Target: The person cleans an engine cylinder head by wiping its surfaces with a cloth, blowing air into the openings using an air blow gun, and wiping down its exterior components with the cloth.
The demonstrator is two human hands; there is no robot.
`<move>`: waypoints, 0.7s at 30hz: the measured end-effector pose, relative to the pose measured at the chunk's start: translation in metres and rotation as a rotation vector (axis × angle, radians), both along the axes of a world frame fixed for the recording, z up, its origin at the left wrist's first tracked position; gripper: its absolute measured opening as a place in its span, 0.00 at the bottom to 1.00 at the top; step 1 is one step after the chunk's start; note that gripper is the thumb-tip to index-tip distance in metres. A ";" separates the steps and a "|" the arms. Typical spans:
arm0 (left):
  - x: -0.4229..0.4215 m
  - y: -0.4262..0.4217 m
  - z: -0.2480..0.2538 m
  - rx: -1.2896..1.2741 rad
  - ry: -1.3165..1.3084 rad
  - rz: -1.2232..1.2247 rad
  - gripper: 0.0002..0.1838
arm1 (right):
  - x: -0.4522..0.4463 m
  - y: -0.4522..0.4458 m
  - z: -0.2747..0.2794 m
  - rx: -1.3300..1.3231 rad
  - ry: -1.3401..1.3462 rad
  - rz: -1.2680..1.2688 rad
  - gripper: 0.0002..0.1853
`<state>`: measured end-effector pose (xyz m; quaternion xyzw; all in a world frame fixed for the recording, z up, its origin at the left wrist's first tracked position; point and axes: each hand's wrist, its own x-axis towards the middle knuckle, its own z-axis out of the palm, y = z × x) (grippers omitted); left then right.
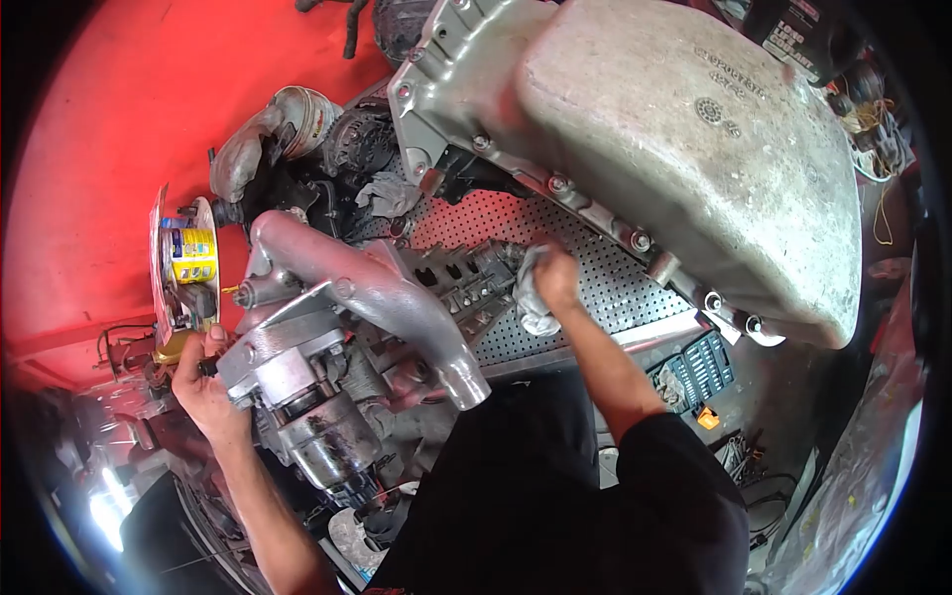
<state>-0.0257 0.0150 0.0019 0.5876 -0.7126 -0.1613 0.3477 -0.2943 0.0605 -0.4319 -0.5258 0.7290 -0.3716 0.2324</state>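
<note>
My right hand (pixel 557 280) is closed on a crumpled grey-white rag (pixel 535 302), which lies against a dark, ridged metal part (pixel 476 278) over the perforated metal bench top; motion blurs the fingers a little. At the left, my left hand (pixel 203 385) is curled at the edge of the engine (pixel 288 342), with the thumb up and some fingers hidden. A silver curved pipe (pixel 387 273) runs across the top of that engine. Below it sits a worn metal cylinder (pixel 327 441).
A large bolted oil pan (pixel 694 149) looms at the upper right. Behind the engine are an alternator (pixel 359 141), another rag (pixel 389 194) and a yellow-labelled can (pixel 194 255). On the floor at the right lies an open socket set (pixel 699 369). A red surface fills the upper left.
</note>
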 end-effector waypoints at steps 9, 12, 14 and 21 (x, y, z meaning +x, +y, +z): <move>-0.012 0.010 0.001 -0.059 -0.056 0.020 0.18 | 0.046 -0.014 0.024 -0.115 0.148 0.092 0.23; -0.008 0.014 0.003 -0.026 -0.094 0.070 0.20 | 0.009 -0.017 0.027 -0.014 -0.082 0.352 0.22; -0.007 0.018 0.003 -0.001 -0.079 0.096 0.20 | 0.013 -0.018 0.037 -0.010 -0.064 0.341 0.21; -0.001 0.004 0.000 -0.039 -0.117 0.090 0.20 | 0.020 -0.060 0.031 0.318 -0.077 0.097 0.17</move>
